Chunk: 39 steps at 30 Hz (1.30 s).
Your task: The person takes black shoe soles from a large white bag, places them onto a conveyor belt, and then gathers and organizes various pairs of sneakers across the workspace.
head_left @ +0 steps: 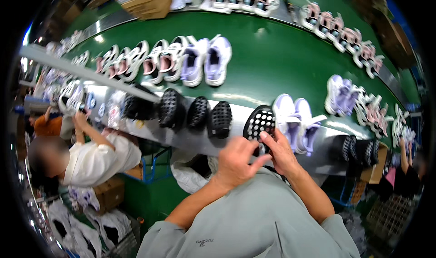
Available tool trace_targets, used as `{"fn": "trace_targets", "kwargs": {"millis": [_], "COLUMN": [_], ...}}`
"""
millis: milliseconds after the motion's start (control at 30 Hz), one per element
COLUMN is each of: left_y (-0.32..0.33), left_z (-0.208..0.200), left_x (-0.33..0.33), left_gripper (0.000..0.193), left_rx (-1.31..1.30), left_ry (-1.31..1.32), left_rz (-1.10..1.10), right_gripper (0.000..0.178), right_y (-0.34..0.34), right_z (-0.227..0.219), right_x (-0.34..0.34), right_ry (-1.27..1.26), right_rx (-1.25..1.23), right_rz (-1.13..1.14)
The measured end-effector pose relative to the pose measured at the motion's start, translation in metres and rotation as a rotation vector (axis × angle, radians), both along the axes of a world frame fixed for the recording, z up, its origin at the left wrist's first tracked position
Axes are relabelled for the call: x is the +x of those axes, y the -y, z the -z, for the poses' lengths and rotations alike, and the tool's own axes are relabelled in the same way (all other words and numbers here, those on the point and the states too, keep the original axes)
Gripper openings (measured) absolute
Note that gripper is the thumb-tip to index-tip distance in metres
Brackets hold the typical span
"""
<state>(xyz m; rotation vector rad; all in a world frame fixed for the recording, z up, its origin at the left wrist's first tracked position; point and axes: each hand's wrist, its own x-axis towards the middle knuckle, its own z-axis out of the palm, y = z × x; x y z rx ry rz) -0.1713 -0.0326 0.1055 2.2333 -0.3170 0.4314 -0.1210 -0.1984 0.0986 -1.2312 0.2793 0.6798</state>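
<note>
A black, shoe-shaped piece with rows of round holes stands tilted up in front of me, at the near edge of the bench. My right hand grips its lower right side, thumb across the face. Beside its lower left edge is my left hand, blurred, its thumb stuck out; the fingertips are hard to make out. Just right of the piece sits a pair of white and lilac sneakers. To the left, several black lattice-patterned shoe-shaped pieces lie in a row along the metal ledge.
A green conveyor belt carries rows of sneakers. A grey metal bar slants across the left. A person in white works to my left. More black pieces lie at right; a white sack hangs under the bench.
</note>
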Motion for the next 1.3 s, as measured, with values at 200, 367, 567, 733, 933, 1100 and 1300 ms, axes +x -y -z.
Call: {"fn": "trace_targets", "kwargs": {"millis": [200, 367, 567, 733, 933, 1100, 1300], "left_y": [0.048, 0.1, 0.127, 0.128, 0.139, 0.12, 0.134], "left_z": [0.034, 0.063, 0.052, 0.105, 0.084, 0.094, 0.08], "left_x": [0.062, 0.059, 0.09, 0.166, 0.168, 0.17, 0.162], "left_gripper": [0.037, 0.024, 0.048, 0.039, 0.029, 0.03, 0.03], "left_rx": [-0.594, -0.712, -0.006, 0.152, 0.042, 0.121, 0.113], "left_ry": [-0.656, -0.665, -0.263, -0.308, -0.784, -0.74, -0.667], "left_rz": [0.239, -0.008, -0.148, 0.199, 0.471, 0.45, 0.543], "right_gripper": [0.068, 0.062, 0.048, 0.041, 0.041, 0.043, 0.012], "right_y": [0.063, 0.1, 0.156, 0.167, 0.122, 0.108, 0.103], "right_z": [-0.017, -0.055, -0.029, 0.006, 0.092, 0.071, 0.132], "right_x": [-0.019, -0.044, -0.048, -0.003, 0.007, -0.013, 0.004], "right_ry": [0.123, 0.47, 0.498, 0.602, 0.709, 0.832, 0.938], "right_rx": [-0.285, -1.125, -1.132, -1.265, -1.452, -1.306, -1.411], "right_rz": [-0.281, -0.479, -0.414, -0.534, -0.407, -0.294, -0.13]}}
